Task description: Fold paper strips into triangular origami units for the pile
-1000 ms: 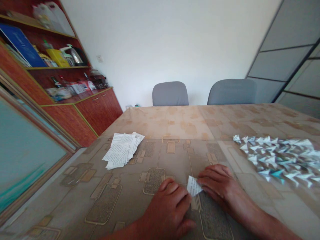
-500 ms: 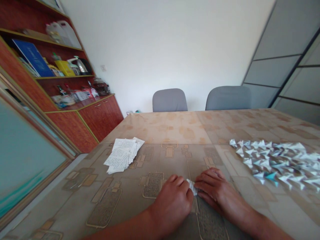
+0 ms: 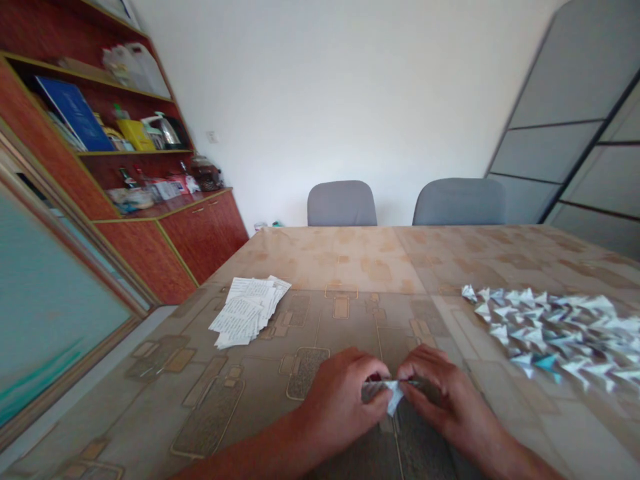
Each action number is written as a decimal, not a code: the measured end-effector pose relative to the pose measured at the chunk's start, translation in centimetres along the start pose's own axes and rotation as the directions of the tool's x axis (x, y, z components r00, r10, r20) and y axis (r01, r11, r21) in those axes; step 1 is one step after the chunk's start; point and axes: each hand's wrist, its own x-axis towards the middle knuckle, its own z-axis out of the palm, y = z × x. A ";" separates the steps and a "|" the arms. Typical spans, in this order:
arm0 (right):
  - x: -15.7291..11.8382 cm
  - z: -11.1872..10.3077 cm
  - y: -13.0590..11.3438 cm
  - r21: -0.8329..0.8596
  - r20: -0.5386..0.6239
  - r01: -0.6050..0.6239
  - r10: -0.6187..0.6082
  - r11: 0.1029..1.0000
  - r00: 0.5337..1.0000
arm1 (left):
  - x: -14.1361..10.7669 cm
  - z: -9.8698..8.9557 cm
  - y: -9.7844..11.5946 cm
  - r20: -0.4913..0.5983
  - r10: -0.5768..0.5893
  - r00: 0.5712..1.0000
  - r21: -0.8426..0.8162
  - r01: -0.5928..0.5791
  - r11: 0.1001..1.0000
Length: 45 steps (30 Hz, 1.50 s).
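gray chairs [image 3: 342, 204] stand before a white wall [image 3: 340, 87].

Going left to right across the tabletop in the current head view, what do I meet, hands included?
Loose pile of printed paper pieces → left hand → small piece of paper held between the hands → right hand → group of folded paper shapes.

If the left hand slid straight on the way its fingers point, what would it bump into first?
Probably the right hand, which faces it just across the small piece of paper held between them, though depth is hard to judge here.
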 end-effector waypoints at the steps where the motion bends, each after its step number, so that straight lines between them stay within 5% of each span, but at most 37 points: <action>1: 0.0 0.1 -0.1 0.004 -0.005 -0.006 0.006 1.000 1.000 | 0.0 0.2 0.1 -0.007 0.028 1.000 0.009 -0.028 1.000; 6: -0.2 0.1 -0.2 -0.002 0.003 0.003 -0.003 1.000 1.000 | 0.0 0.9 0.1 -0.046 0.076 0.996 0.020 -0.076 0.997; 15: 0.2 -1.4 -0.3 -0.025 0.004 0.013 -0.013 1.000 1.000 | 0.2 0.2 -0.6 0.092 -0.156 0.983 -0.282 0.176 0.943; 24: -0.1 -3.3 1.2 -0.034 -0.043 -0.062 0.060 0.998 0.997 | 0.7 -2.1 -1.2 0.027 -0.186 0.982 -0.246 0.187 0.951; 29: 0.0 -2.6 0.8 -0.018 0.007 -0.051 0.052 0.999 0.999 | 0.5 -1.1 -0.1 0.028 -0.021 0.999 -0.266 0.028 0.964; 35: -0.2 -1.6 0.1 -0.039 0.015 0.000 0.000 0.999 1.000 | 0.2 0.3 0.1 0.045 -0.138 0.989 -0.321 0.145 0.936; 45: 0.2 -0.8 -0.6 -0.014 -0.004 0.078 -0.078 0.997 0.997 | 0.0 0.0 0.5 0.107 -0.176 0.979 -0.418 0.205 0.885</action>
